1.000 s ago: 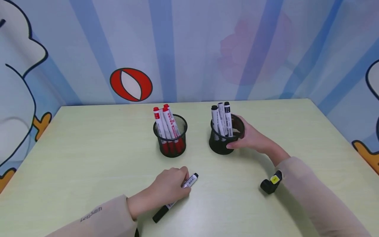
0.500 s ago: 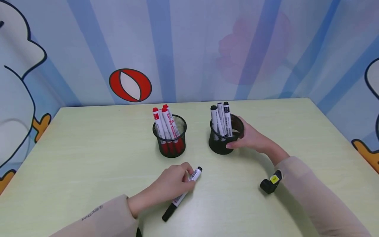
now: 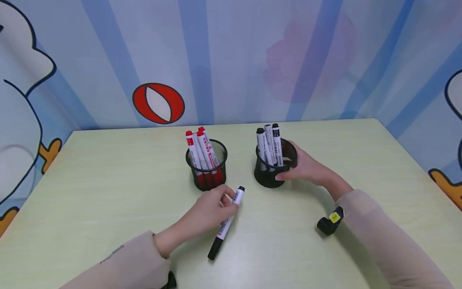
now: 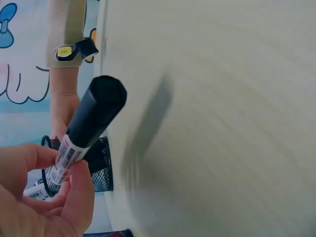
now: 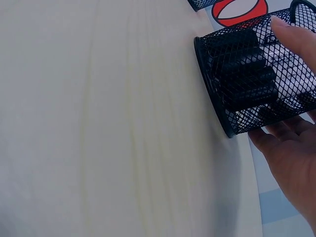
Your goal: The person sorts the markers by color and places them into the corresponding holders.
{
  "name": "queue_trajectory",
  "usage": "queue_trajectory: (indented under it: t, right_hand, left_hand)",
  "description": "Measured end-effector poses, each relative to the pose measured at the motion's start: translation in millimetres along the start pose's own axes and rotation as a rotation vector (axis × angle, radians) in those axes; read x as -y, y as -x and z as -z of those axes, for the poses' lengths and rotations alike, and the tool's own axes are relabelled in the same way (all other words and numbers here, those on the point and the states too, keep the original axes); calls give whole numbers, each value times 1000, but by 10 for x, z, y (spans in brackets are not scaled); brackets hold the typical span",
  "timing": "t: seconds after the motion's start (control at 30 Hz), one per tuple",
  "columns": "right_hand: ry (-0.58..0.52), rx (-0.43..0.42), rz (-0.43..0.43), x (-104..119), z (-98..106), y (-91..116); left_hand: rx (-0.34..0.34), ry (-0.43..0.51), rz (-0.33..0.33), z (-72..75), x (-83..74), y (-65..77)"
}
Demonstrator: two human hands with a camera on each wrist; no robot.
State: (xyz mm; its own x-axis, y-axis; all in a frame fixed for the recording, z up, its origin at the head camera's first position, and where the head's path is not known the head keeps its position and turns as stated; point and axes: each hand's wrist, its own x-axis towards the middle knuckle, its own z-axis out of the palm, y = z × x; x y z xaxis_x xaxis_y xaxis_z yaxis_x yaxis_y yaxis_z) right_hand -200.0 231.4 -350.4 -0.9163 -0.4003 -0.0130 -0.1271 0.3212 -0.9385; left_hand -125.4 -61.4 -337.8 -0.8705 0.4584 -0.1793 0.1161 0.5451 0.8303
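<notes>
My left hand (image 3: 211, 209) pinches a white marker (image 3: 226, 224) with a black cap between thumb and fingers. The marker slants, its black cap low toward me and its small black end up; in the left wrist view its shadow falls on the table apart from the cap (image 4: 101, 101). My right hand (image 3: 306, 168) grips the right side of a black mesh pen cup (image 3: 268, 176), thumb across its front. Several black-ended white markers (image 3: 268, 146) stand in that cup, caps down, as the right wrist view shows through the mesh (image 5: 242, 69).
Left of the held cup stands a second black mesh pen cup (image 3: 225, 168) with several red-ended markers (image 3: 202, 150). Both stand toward the back of the pale wooden table (image 3: 126, 180). A printed backdrop (image 3: 238, 60) rises behind it.
My left hand has moved forward, away from me, with the marker, which has turned steeper. The right hand and its cup stay in place.
</notes>
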Motion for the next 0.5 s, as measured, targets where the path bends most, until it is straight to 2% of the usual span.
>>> queue_trajectory:
  t: [0.2,0.5]
  right_hand:
    - [-1,1,8,10,-5,6]
    - [-12,8,7,10,-3,3]
  left_hand:
    - [-17,41,21,52,-86,-31]
    - [-61,52,-10,142,-250,-72]
